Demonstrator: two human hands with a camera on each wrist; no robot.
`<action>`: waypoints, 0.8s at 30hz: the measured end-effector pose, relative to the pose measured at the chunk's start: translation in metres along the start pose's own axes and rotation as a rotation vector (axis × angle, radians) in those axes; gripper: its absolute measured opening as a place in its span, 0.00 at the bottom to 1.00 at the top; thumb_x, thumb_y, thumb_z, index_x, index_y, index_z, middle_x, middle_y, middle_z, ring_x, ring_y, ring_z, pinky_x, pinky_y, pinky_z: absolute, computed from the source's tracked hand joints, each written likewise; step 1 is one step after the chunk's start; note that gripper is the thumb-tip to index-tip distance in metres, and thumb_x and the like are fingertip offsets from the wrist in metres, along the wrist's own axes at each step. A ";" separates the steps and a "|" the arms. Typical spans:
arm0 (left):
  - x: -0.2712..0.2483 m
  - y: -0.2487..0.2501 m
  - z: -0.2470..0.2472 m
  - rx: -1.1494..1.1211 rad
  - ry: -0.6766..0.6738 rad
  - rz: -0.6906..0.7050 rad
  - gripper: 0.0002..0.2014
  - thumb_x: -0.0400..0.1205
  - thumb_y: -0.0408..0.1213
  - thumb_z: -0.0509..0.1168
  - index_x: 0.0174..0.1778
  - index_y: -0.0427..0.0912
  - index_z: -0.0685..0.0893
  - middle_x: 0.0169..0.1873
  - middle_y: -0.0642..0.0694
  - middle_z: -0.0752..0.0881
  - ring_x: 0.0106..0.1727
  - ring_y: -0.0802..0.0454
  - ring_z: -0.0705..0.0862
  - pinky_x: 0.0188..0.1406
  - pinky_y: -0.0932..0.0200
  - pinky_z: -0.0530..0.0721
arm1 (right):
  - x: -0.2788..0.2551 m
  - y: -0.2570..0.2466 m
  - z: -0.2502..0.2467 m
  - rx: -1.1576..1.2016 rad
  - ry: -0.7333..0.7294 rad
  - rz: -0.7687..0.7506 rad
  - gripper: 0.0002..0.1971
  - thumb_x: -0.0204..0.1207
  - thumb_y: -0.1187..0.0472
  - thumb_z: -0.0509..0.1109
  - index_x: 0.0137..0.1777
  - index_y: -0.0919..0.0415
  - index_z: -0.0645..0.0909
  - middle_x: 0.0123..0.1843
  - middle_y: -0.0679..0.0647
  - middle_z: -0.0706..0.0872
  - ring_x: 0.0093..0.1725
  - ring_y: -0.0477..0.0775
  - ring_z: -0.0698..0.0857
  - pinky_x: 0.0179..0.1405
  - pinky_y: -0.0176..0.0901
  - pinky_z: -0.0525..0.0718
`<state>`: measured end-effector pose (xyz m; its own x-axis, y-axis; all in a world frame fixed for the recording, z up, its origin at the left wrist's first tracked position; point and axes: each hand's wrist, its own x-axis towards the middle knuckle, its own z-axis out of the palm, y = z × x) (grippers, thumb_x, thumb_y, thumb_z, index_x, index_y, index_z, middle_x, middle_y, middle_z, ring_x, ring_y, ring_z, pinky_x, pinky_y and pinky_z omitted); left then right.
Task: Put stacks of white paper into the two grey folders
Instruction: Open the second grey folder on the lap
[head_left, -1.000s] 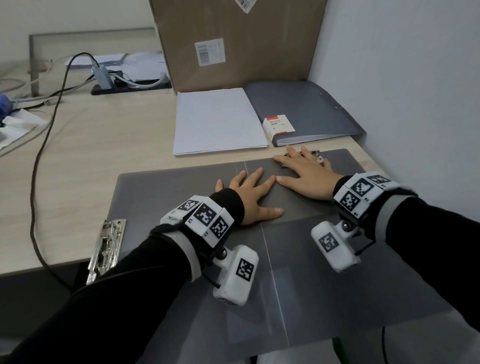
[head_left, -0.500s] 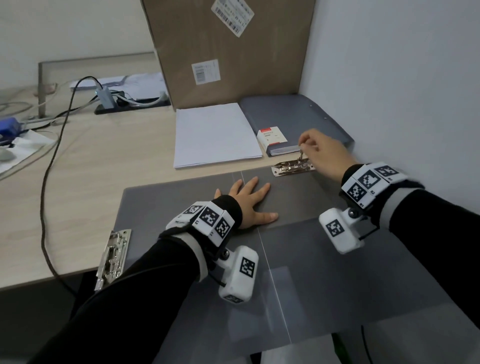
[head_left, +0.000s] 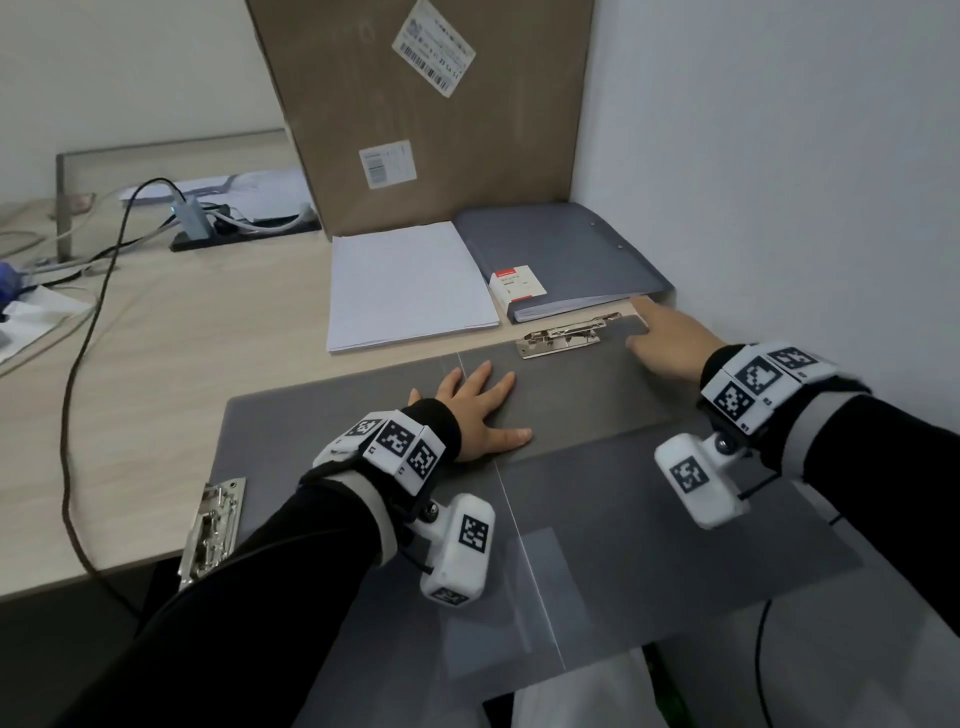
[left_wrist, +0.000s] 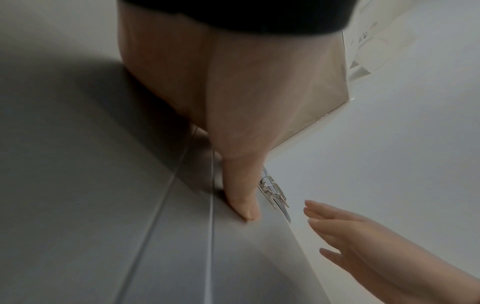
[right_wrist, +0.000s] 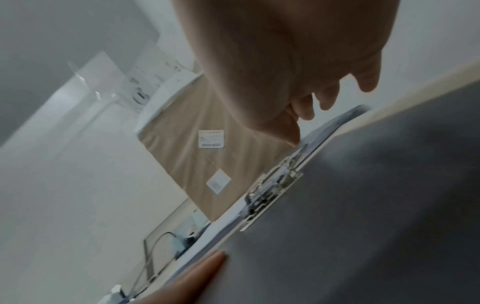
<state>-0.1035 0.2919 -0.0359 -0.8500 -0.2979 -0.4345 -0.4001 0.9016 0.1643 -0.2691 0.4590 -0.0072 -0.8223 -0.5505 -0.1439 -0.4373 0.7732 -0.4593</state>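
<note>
From the head view there are two grey folders: an open folder (head_left: 597, 519) lies flat at the near edge of the desk (head_left: 156, 364), and a shut folder (head_left: 561, 249) lies in the far right corner. One stack of white paper (head_left: 405, 283) lies just left of the shut folder. The open folder has two metal clips, a far clip (head_left: 569, 335) on its far edge and a left clip (head_left: 210, 530) on its left edge. The left hand (head_left: 475, 410) lies flat on the open folder, fingers spread. The right hand (head_left: 670, 345) is at the folder's far right corner, fingers out straight. A brown box (head_left: 431, 114) stands at the back with two labels, too small to read. A small white card (head_left: 517, 283) with a red stripe sits on the shut folder. In the left wrist view, the left thumb (left_wrist: 241, 197) presses the grey folder, and the right hand's fingers (left_wrist: 335, 222) are straight, close together. The right wrist view is blurry; I cannot tell how its fingers (right_wrist: 306, 111) lie.
</note>
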 end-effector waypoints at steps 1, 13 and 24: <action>0.003 0.002 0.000 -0.006 0.002 -0.007 0.39 0.77 0.68 0.52 0.81 0.65 0.41 0.83 0.58 0.37 0.85 0.46 0.38 0.78 0.28 0.44 | -0.008 -0.004 -0.001 0.006 0.010 -0.031 0.29 0.82 0.64 0.58 0.83 0.61 0.57 0.83 0.59 0.63 0.81 0.59 0.64 0.75 0.43 0.63; 0.027 0.043 -0.022 -0.717 0.270 0.054 0.25 0.81 0.38 0.66 0.75 0.42 0.74 0.74 0.41 0.76 0.74 0.47 0.75 0.74 0.61 0.68 | -0.055 -0.017 0.028 -0.366 -0.422 -0.057 0.44 0.79 0.38 0.59 0.85 0.57 0.40 0.87 0.58 0.41 0.85 0.66 0.44 0.84 0.56 0.50; -0.047 -0.053 -0.040 -0.665 0.373 0.024 0.21 0.81 0.37 0.66 0.72 0.45 0.77 0.73 0.45 0.77 0.76 0.47 0.72 0.76 0.55 0.67 | -0.055 -0.036 0.020 -0.404 -0.342 -0.008 0.42 0.78 0.43 0.64 0.84 0.61 0.50 0.86 0.60 0.50 0.85 0.67 0.50 0.82 0.55 0.56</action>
<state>-0.0562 0.2459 0.0112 -0.8730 -0.4739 -0.1153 -0.4021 0.5654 0.7202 -0.2010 0.4553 -0.0008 -0.6823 -0.5761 -0.4501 -0.6039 0.7911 -0.0973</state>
